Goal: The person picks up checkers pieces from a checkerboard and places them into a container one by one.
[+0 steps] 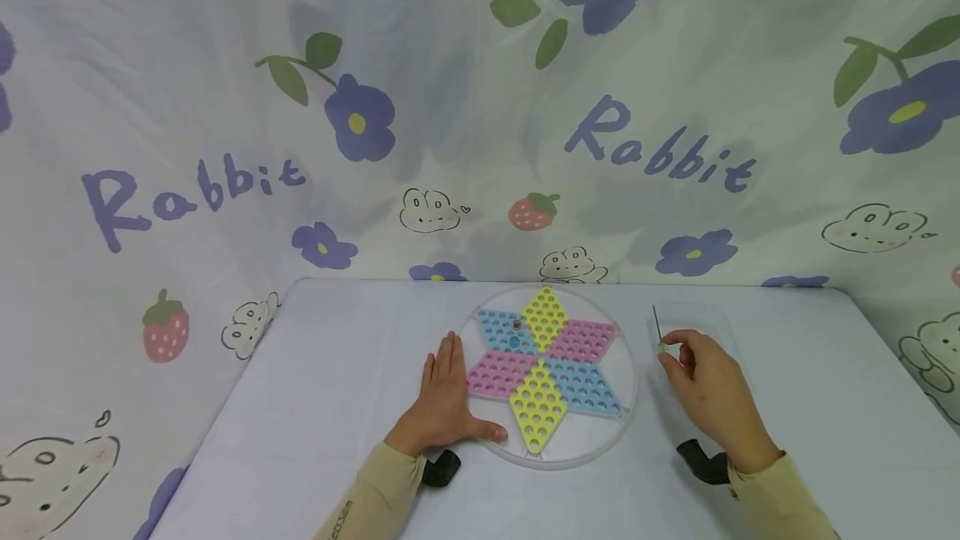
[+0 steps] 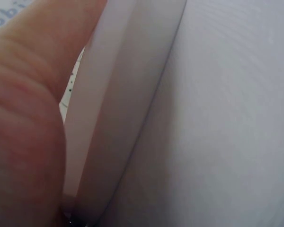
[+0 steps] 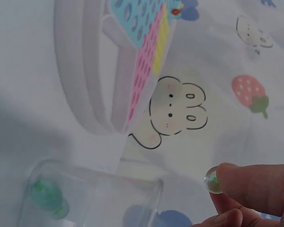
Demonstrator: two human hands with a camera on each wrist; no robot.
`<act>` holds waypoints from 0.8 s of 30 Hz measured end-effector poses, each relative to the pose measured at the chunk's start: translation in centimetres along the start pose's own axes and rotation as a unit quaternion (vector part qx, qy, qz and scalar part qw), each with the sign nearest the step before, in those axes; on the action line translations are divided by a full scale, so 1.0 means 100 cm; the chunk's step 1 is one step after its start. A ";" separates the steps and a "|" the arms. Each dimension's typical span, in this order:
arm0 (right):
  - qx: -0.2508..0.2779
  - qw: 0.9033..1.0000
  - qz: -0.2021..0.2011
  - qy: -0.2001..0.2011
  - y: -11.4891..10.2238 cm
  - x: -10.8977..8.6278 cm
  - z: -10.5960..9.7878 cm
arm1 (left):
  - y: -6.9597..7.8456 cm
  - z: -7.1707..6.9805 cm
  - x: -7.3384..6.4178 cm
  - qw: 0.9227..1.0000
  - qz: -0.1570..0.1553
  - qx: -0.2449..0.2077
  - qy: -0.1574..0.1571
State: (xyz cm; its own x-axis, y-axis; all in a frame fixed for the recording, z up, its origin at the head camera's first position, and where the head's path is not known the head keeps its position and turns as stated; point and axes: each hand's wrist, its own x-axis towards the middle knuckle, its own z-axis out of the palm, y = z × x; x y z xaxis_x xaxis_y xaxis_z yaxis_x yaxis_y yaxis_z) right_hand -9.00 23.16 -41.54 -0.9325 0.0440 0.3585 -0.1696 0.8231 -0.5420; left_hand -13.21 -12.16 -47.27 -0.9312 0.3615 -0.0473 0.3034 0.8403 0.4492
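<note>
A round Chinese checkers board (image 1: 537,460) with a yellow, pink and blue star of holes lies on the table. My left hand (image 1: 442,402) rests against its left rim, fingers straight and thumb spread along the front edge. Close up in the left wrist view, the board's pale side wall (image 2: 128,94) runs beside the hand. To the right of the board, my right hand (image 1: 708,386) pinches a clear glass marble (image 3: 212,180) with green inside, between thumb and fingertips. An orange-red marble (image 1: 517,325) and a bluish marble (image 1: 514,342) sit in the board's upper-left blue section.
A clear plastic box (image 3: 154,196) stands right of the board, near the right hand, with green marbles (image 3: 46,194) in it. A white cloth (image 1: 315,373) covers the table. Behind hangs a curtain (image 1: 480,107) printed with flowers and rabbits.
</note>
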 end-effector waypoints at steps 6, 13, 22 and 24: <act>-0.006 1.000 0.003 -0.002 0.008 -0.002 -0.004 | 0.000 0.001 0.001 1.000 -0.007 0.003 -0.008; -0.017 1.000 0.006 -0.009 0.018 -0.002 -0.005 | 0.002 -0.001 -0.001 1.000 -0.006 -0.011 -0.010; -0.024 0.999 0.008 -0.022 0.023 -0.001 -0.006 | 0.002 -0.002 0.000 1.000 -0.008 -0.009 -0.009; -0.026 0.999 0.011 -0.027 0.023 0.000 -0.006 | 0.002 -0.001 0.000 1.000 -0.009 -0.009 -0.009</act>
State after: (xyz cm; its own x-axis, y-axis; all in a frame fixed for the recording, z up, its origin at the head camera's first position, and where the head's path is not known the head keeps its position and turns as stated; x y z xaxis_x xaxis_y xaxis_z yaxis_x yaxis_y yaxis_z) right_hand -9.22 25.39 -42.28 -0.9518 0.0335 0.3048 -0.1330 0.8506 -0.5086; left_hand -13.20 -12.07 -47.06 -0.9323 0.3544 -0.0714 0.2835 0.8393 0.4640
